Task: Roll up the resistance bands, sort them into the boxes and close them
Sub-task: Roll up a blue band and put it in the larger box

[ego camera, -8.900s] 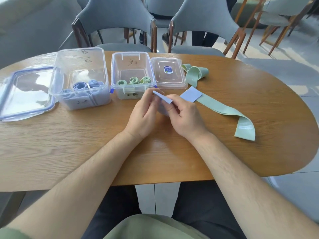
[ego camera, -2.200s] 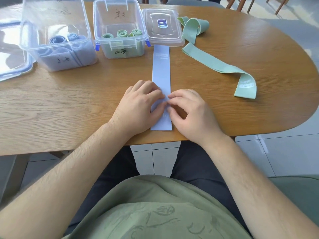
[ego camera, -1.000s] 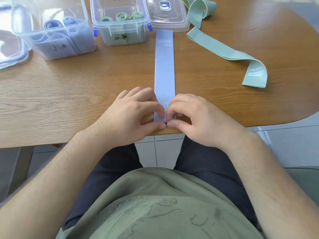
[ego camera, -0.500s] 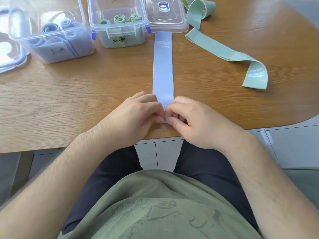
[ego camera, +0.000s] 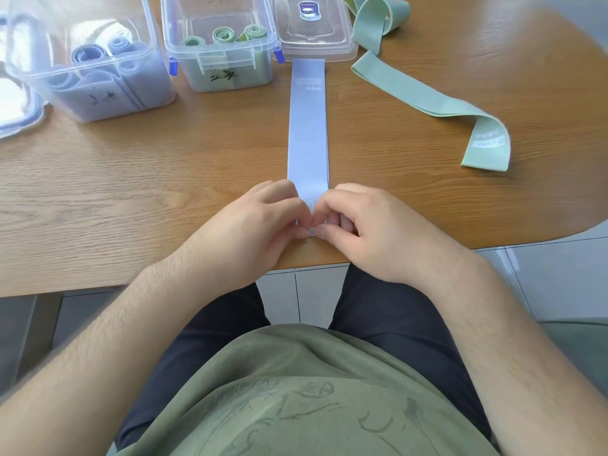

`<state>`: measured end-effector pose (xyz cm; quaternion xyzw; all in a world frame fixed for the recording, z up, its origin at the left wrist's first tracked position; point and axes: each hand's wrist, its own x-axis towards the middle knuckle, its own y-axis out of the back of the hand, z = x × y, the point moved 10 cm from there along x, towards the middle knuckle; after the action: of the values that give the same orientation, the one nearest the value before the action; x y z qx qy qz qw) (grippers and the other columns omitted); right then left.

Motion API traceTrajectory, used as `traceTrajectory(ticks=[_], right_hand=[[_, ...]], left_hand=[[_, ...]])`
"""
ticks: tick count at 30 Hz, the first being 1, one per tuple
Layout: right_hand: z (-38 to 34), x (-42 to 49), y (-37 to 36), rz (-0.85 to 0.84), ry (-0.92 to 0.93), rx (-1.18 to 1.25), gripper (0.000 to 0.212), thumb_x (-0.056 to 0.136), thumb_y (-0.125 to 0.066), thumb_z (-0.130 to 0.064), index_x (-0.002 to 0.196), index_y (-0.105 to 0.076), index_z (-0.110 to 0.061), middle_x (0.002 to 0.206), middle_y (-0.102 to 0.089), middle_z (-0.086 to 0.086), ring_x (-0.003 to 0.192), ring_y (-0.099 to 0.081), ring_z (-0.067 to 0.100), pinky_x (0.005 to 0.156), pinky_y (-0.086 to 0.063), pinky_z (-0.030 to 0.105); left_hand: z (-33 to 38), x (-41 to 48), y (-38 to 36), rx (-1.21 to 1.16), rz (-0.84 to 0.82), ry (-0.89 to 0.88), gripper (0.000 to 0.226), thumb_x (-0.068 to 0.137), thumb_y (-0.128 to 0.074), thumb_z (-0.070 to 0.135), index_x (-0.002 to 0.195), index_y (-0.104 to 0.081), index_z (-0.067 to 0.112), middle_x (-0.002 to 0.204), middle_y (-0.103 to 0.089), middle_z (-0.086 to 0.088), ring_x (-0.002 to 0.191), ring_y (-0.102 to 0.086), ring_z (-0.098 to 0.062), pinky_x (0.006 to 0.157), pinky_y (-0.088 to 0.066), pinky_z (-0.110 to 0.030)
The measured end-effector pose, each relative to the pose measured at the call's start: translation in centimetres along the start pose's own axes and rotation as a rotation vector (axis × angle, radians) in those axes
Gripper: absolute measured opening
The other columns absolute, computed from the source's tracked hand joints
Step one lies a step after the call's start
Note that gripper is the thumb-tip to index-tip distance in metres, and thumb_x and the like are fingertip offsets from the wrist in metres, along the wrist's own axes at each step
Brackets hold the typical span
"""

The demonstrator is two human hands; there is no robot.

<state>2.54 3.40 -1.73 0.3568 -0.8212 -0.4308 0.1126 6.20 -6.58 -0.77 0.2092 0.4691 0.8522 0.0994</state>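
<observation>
A flat blue resistance band (ego camera: pixel 308 126) lies lengthwise on the wooden table (ego camera: pixel 131 179), running from the boxes toward me. My left hand (ego camera: pixel 253 232) and my right hand (ego camera: pixel 365 232) pinch its near end between fingertips close to the table's front edge; that end is mostly hidden under my fingers. A clear box (ego camera: pixel 92 60) with rolled blue bands stands at the far left. Beside it, a smaller clear box (ego camera: pixel 223 44) holds rolled green bands. Two green bands lie unrolled at the right: one long (ego camera: pixel 427 103), one looped (ego camera: pixel 378 18).
A clear lid with a blue label (ego camera: pixel 312 31) lies right of the green box, touching the blue band's far end. Another lid with a blue rim (ego camera: pixel 16 106) sits at the far left edge. Tiled floor shows beyond the table's rounded right end.
Since the earliest frame the blue band has been laid out flat. Over the last second my fingertips have curled tighter on its near end; the band's near part has shifted slightly away from the edge.
</observation>
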Motion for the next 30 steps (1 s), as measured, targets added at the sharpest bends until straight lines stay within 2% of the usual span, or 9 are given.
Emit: traceTrajectory(ticks=[5, 8, 10, 14, 19, 21, 24, 27, 30], right_hand=[[-0.1, -0.9, -0.4, -0.004, 0.035, 0.015, 0.002, 0.097, -0.065, -0.027, 0.097, -0.067, -0.027, 0.089, -0.053, -0.013, 0.082, -0.057, 0.008, 0.073, -0.048, 0.026], [-0.1, -1.3, -0.2, 0.034, 0.052, 0.003, 0.015, 0.093, -0.071, -0.033, 0.106, -0.064, -0.029, 0.098, -0.05, -0.016, 0.091, -0.053, 0.004, 0.078, -0.047, 0.022], [-0.1, -1.4, 0.1, 0.068, 0.074, -0.023, 0.026, 0.09, -0.074, -0.036, 0.113, -0.062, -0.029, 0.108, -0.047, -0.016, 0.1, -0.047, -0.001, 0.082, -0.04, 0.014], [-0.4, -1.3, 0.3, 0.089, 0.103, -0.073, 0.023, 0.088, -0.075, -0.037, 0.107, -0.068, -0.025, 0.112, -0.051, -0.016, 0.109, -0.044, 0.004, 0.084, -0.035, 0.012], [-0.6, -1.3, 0.2, 0.102, 0.125, -0.085, 0.014, 0.09, -0.075, -0.034, 0.098, -0.071, -0.023, 0.109, -0.056, -0.015, 0.108, -0.048, 0.008, 0.091, -0.042, 0.026], [-0.7, -1.2, 0.3, 0.104, 0.125, -0.082, 0.012, 0.09, -0.074, -0.033, 0.097, -0.071, -0.023, 0.107, -0.056, -0.016, 0.106, -0.048, 0.008, 0.09, -0.043, 0.026], [-0.9, -1.0, 0.4, 0.098, 0.129, -0.089, 0.007, 0.092, -0.072, -0.031, 0.092, -0.07, -0.025, 0.105, -0.056, -0.016, 0.105, -0.048, 0.008, 0.089, -0.044, 0.028], [-1.0, -0.8, 0.3, 0.083, 0.122, -0.101, 0.007, 0.094, -0.067, -0.03, 0.089, -0.069, -0.025, 0.103, -0.055, -0.017, 0.106, -0.047, 0.005, 0.09, -0.043, 0.024], [-1.1, -0.5, 0.3, 0.084, 0.12, -0.107, 0.011, 0.096, -0.063, -0.026, 0.088, -0.069, -0.021, 0.101, -0.055, -0.016, 0.104, -0.046, 0.005, 0.088, -0.04, 0.02]], left_hand=[[0.4, -0.9, 0.0, -0.004, 0.031, -0.041, 0.007, 0.094, -0.065, 0.019, 0.094, -0.07, 0.015, 0.105, -0.055, 0.0, 0.096, -0.049, -0.022, 0.092, -0.037, -0.023], [0.0, -1.4, 0.2, -0.022, 0.051, 0.017, 0.017, 0.093, -0.069, 0.028, 0.105, -0.066, 0.017, 0.128, -0.055, 0.001, 0.131, -0.047, -0.024, 0.104, -0.038, -0.04], [-0.3, -1.5, 0.3, -0.048, 0.041, 0.073, 0.03, 0.091, -0.068, 0.039, 0.113, -0.062, 0.02, 0.139, -0.052, 0.006, 0.145, -0.036, -0.016, 0.111, -0.031, -0.037], [-0.6, -1.4, 0.1, -0.027, 0.0, 0.089, 0.031, 0.089, -0.066, 0.043, 0.112, -0.062, 0.023, 0.129, -0.058, 0.012, 0.132, -0.05, -0.011, 0.105, -0.036, -0.038], [-0.4, -1.4, 0.4, -0.021, 0.016, 0.054, 0.011, 0.089, -0.077, 0.028, 0.092, -0.068, 0.021, 0.115, -0.063, 0.01, 0.126, -0.056, -0.01, 0.097, -0.038, -0.03], [-0.4, -1.4, 0.5, -0.022, 0.016, 0.052, 0.009, 0.089, -0.076, 0.025, 0.087, -0.069, 0.022, 0.112, -0.063, 0.011, 0.128, -0.056, -0.008, 0.098, -0.039, -0.033], [-0.5, -1.3, 0.5, -0.024, 0.009, 0.063, 0.008, 0.091, -0.071, 0.031, 0.086, -0.069, 0.024, 0.111, -0.063, 0.013, 0.128, -0.056, -0.005, 0.098, -0.039, -0.034], [-0.5, -1.1, 0.5, -0.003, -0.003, 0.069, 0.019, 0.092, -0.06, 0.042, 0.086, -0.07, 0.026, 0.111, -0.063, 0.015, 0.126, -0.056, -0.003, 0.095, -0.036, -0.028], [-0.5, -0.9, 0.6, 0.019, -0.021, 0.081, 0.024, 0.09, -0.057, 0.049, 0.085, -0.069, 0.028, 0.11, -0.062, 0.015, 0.12, -0.06, -0.006, 0.09, -0.032, -0.024]])
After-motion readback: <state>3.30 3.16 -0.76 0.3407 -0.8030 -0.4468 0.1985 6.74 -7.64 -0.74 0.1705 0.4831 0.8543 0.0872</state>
